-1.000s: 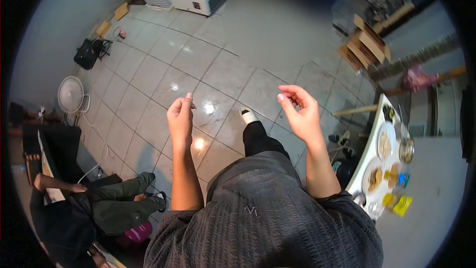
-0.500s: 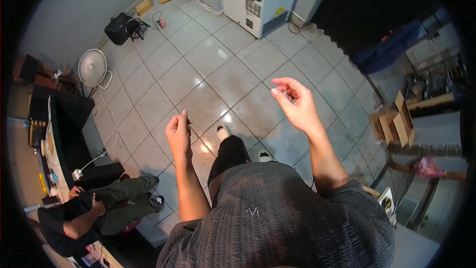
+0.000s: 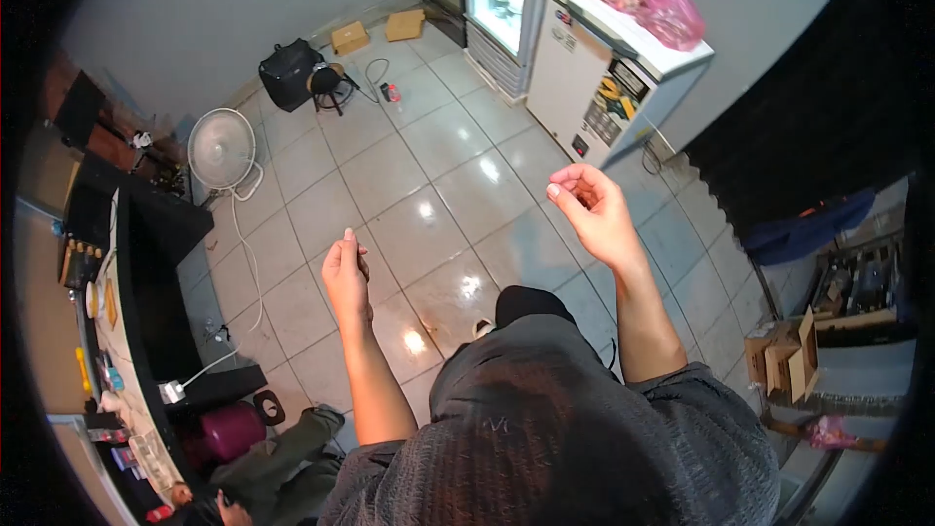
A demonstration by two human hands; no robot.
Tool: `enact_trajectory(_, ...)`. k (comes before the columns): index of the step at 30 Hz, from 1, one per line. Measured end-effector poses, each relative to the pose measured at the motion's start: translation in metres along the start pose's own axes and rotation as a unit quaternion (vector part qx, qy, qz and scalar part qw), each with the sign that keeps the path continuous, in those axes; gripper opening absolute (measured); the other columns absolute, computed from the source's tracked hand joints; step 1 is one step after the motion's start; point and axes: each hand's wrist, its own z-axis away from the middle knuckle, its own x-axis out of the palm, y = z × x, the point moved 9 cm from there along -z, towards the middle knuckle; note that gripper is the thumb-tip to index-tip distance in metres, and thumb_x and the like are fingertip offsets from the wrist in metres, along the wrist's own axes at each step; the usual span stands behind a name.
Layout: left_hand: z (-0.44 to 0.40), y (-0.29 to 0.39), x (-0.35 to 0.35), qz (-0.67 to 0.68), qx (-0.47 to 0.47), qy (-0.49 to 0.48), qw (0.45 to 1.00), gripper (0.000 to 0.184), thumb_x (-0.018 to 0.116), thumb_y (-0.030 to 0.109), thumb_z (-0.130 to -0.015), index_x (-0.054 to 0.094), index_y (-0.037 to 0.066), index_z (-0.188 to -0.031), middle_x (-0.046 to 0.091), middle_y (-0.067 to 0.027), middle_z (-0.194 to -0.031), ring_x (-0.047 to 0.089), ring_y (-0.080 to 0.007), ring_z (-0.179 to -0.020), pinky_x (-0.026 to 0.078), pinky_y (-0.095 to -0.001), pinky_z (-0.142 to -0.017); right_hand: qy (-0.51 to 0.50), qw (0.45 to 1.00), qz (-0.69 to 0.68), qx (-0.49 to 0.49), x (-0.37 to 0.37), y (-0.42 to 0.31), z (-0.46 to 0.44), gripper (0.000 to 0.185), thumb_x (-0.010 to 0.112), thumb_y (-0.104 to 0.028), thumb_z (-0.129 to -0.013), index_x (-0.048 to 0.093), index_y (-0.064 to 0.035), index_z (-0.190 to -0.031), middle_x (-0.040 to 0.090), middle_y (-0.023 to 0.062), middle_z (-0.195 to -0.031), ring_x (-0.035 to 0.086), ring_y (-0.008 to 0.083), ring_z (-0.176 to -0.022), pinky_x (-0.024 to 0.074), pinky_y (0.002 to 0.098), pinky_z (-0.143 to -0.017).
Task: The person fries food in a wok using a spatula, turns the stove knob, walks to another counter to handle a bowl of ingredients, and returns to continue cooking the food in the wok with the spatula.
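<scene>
My left hand (image 3: 348,278) is held over the tiled floor (image 3: 419,224), its fingers curled and the thumb pointing up against them. No object shows in it. Further right, my right hand (image 3: 596,216) hangs in the air with loosely bent fingers, a gap showing between thumb and fingers, and nothing in it. Neither hand touches anything. Beyond the right hand is a white chest freezer (image 3: 570,88) with a pink plastic bag (image 3: 654,0) on its lid.
At left are a fan (image 3: 222,148), its cable on the floor, a counter and a seated person's legs (image 3: 292,463). A black bag (image 3: 289,73), small stool (image 3: 329,88) and lit fridge (image 3: 502,0) are ahead. Cardboard boxes (image 3: 784,360) and a dark curtain (image 3: 808,117) are at right.
The view has swung right to left across the room, bringing the freezer and fridge fully into sight. The table with plates has left view. Both hands keep nearly the same pose.
</scene>
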Motion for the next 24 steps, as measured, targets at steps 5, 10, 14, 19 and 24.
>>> enact_trajectory(5,-0.098,0.007,-0.023,0.009,-0.005,0.03,0.999,0.036,0.052,0.034,-0.09,0.048,0.01,-0.063,0.031,0.0073,-0.05,0.025,-0.0024,-0.044,0.017,-0.0207,-0.041,-0.034,0.996,-0.077,0.013,0.079,0.034,-0.104,0.012,0.063,-0.01,-0.083,0.051,-0.0052,-0.083,0.052,-0.0036,-0.069,0.042,0.0017,-0.061,0.0339,0.0184,-0.055)
enact_trajectory(10,-0.206,0.019,-0.052,0.017,-0.002,0.086,0.996,0.036,0.05,0.034,-0.091,0.05,0.009,-0.065,0.031,0.0073,-0.05,0.025,-0.0023,-0.044,0.017,-0.0206,-0.041,-0.112,0.991,-0.074,-0.017,0.181,0.037,-0.23,0.012,0.06,-0.01,-0.085,0.051,-0.0048,-0.08,0.055,-0.0017,-0.069,0.048,0.0043,-0.063,0.0382,0.0193,-0.06)
enact_trajectory(14,-0.287,0.046,-0.081,0.027,-0.007,0.135,0.99,0.036,0.049,0.033,-0.092,0.052,0.007,-0.068,0.029,0.0072,-0.049,0.022,-0.0028,-0.042,0.015,-0.0217,-0.04,-0.167,0.983,-0.08,0.004,0.266,0.027,-0.331,0.018,0.055,-0.017,-0.089,0.053,-0.0033,-0.078,0.058,0.0012,-0.073,0.054,0.0069,-0.07,0.0416,0.0208,-0.065)
enact_trajectory(19,-0.37,0.077,-0.128,0.054,0.033,0.17,0.983,0.037,0.047,0.033,-0.093,0.052,0.005,-0.069,0.025,0.0073,-0.048,0.019,-0.0037,-0.04,0.013,-0.0228,-0.039,-0.222,0.968,-0.116,-0.015,0.371,-0.013,-0.42,0.019,0.053,-0.019,-0.09,0.056,-0.0024,-0.081,0.058,0.0005,-0.074,0.052,0.006,-0.068,0.0406,0.0203,-0.063)
enact_trajectory(24,-0.462,0.076,-0.173,0.075,0.021,0.176,0.981,0.037,0.046,0.031,-0.093,0.053,0.004,-0.069,0.027,0.0068,-0.047,0.022,-0.0029,-0.041,0.016,-0.0221,-0.04,-0.272,0.958,-0.09,0.001,0.469,-0.011,-0.471,0.012,0.055,-0.013,-0.089,0.058,-0.0018,-0.087,0.058,0.0008,-0.08,0.054,0.0079,-0.075,0.0438,0.0226,-0.07)
